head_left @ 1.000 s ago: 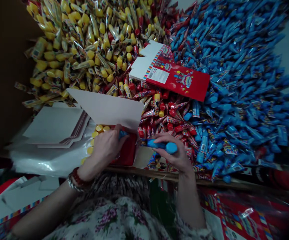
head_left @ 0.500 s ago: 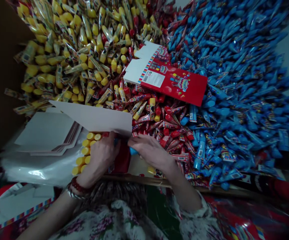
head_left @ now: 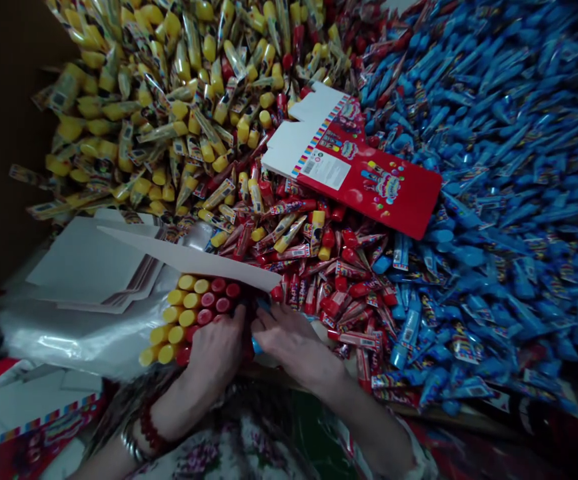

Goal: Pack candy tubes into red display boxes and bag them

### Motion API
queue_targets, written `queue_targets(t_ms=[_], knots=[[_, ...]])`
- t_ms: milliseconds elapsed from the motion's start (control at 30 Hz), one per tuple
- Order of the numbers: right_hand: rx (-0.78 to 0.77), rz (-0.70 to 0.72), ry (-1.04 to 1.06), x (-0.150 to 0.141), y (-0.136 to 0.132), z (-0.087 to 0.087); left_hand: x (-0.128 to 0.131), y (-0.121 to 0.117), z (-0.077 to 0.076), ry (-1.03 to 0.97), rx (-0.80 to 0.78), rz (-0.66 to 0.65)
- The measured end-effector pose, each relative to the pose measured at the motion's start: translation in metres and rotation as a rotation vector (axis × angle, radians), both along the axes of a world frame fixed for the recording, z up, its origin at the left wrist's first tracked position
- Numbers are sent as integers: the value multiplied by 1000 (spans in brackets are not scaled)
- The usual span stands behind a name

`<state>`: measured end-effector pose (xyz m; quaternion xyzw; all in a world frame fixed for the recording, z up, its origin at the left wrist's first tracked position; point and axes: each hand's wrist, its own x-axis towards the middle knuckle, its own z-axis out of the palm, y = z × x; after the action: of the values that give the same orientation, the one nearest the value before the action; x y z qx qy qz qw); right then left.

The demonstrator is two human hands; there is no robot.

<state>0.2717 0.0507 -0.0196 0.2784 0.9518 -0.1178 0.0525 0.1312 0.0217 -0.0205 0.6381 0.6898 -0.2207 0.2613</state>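
Note:
An open red box [head_left: 203, 313] lies in front of me, its white lid flap [head_left: 189, 257] raised, with rows of yellow-capped and red-capped tubes inside. My left hand [head_left: 219, 350] rests curled on the box's near right side. My right hand [head_left: 289, 343] meets it there, fingers pinched on a blue tube [head_left: 257, 343] that shows only as a sliver between the two hands.
Heaps of wrapped tubes cover the table: yellow [head_left: 169, 87] at the back left, red [head_left: 319, 267] in the middle, blue [head_left: 493, 167] on the right. A flat red box blank [head_left: 363, 173] lies on the heaps. Folded white blanks [head_left: 93, 260] are stacked at the left.
My right hand brought a blue tube from the red heap over to the box. The lid flap tilted up, uncovering more yellow and red caps. Both hands now meet at the box's right side.

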Motion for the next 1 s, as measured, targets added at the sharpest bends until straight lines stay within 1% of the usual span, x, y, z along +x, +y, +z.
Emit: queue_targets(t_ms=[133,233,300,400,533,600,667,767,833,900,1000], knots=[[-67,5,6,0,7,-2,2,16,6,-14,-26,22],[-85,-5,64,5,14,-10,0,32,10,-35,-18,23],[-94,-21,90,6,16,-16,-6,38,10,-50,-26,44],[-109,-14,88,4,15,-19,-13,36,6,-64,-15,69],[-83,-11,61,3,16,-13,-10,30,1,-40,13,28],[-120,-28,51,4,22,-7,-7,32,0,-42,56,10],[-177,-32,22,4,29,-1,-7,34,-1,-50,109,23],[-184,-45,-46,0,39,6,-21,31,2,-110,178,95],[-194,-54,-90,-4,44,8,-37,26,7,-191,237,169],[-242,-47,-113,-8,49,9,-53,21,14,-308,318,220],[-286,-52,-83,-14,56,6,-66,15,23,-497,463,216]])
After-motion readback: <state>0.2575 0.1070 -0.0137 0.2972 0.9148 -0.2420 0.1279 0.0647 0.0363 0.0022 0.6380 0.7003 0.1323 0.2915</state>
